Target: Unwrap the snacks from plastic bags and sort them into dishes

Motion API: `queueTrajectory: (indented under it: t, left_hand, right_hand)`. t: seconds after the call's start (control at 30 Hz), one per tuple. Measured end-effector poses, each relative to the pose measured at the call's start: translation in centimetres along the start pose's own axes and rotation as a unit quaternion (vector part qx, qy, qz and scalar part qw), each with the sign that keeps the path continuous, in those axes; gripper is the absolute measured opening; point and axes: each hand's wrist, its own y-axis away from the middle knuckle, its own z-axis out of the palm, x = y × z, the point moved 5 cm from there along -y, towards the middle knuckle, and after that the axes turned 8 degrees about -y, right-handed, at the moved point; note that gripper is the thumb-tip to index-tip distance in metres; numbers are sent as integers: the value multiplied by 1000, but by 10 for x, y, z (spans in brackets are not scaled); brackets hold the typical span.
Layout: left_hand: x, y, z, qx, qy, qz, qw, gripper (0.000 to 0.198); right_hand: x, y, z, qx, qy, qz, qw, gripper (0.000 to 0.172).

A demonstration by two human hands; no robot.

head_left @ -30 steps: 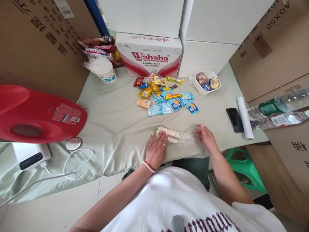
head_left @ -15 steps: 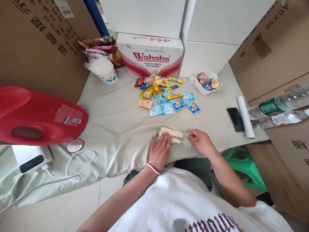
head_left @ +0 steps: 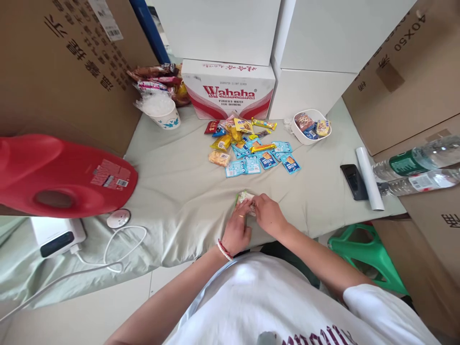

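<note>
A small snack packet [head_left: 246,196] in a clear wrapper with green edges lies near the table's front edge. Much of it is covered by my two hands. My left hand [head_left: 236,232], with a red and white bracelet and a ring, presses its fingers together on the packet from the left. From the right, my right hand [head_left: 269,215] pinches the packet, its fingertips touching those of my left hand. Beyond them lies a pile of wrapped snacks, among them blue sachets [head_left: 268,159], a yellow bar [head_left: 262,148] and a clear-wrapped biscuit [head_left: 219,158].
A Wahaha carton [head_left: 230,91] stands behind the snacks. To its right is a white bowl [head_left: 301,137] with snacks. A paper cup [head_left: 167,117], red jug [head_left: 72,177] and white power bank [head_left: 59,235] are leftward; a phone [head_left: 354,182], paper roll [head_left: 370,179] and bottles [head_left: 413,163] are rightward.
My right hand has moved left, from the clear wrapper end onto the packet beside my left hand. My left fingers have bent from lying flat. Less of the packet shows.
</note>
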Motion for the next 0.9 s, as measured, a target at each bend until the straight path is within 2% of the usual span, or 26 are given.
queueTrajectory:
  t: [0.07, 0.13, 0.3, 0.4, 0.5, 0.67, 0.77, 0.83, 0.9]
  left_hand:
    - [-3, -2, -8, 27, 104, -32, 994, 76]
    - [-3, -5, -14, 55, 158, -59, 984, 70]
    - [7, -16, -25, 79, 167, -73, 980, 66]
    - [4, -17, -44, 107, 120, -91, 983, 62]
    - [-12, -10, -64, 140, 79, -138, 977, 54]
    - [-32, 11, -70, 111, 116, -203, 966, 41]
    - [-29, 14, -64, 101, 218, -251, 938, 31]
    - [-21, 7, -54, 83, 307, -292, 902, 28]
    - [-12, -4, -40, 47, 384, -326, 862, 33]
  right_hand:
    - [-4, 8, 9, 27, -16, -50, 998, 35]
    - [-9, 15, 17, 43, 7, -96, 994, 45]
    - [-14, 15, 29, 32, 112, -113, 987, 50]
    - [-15, 11, 27, 19, 139, -116, 983, 51]
    - [-16, 4, 22, -10, 150, -101, 983, 53]
    - [-17, -13, -4, -23, 138, -80, 987, 47]
    - [-6, -18, -34, 14, 56, -49, 997, 36]
    - [8, -18, -51, 43, -84, -17, 995, 30]
    - [21, -16, -57, 53, -273, 0, 960, 33]
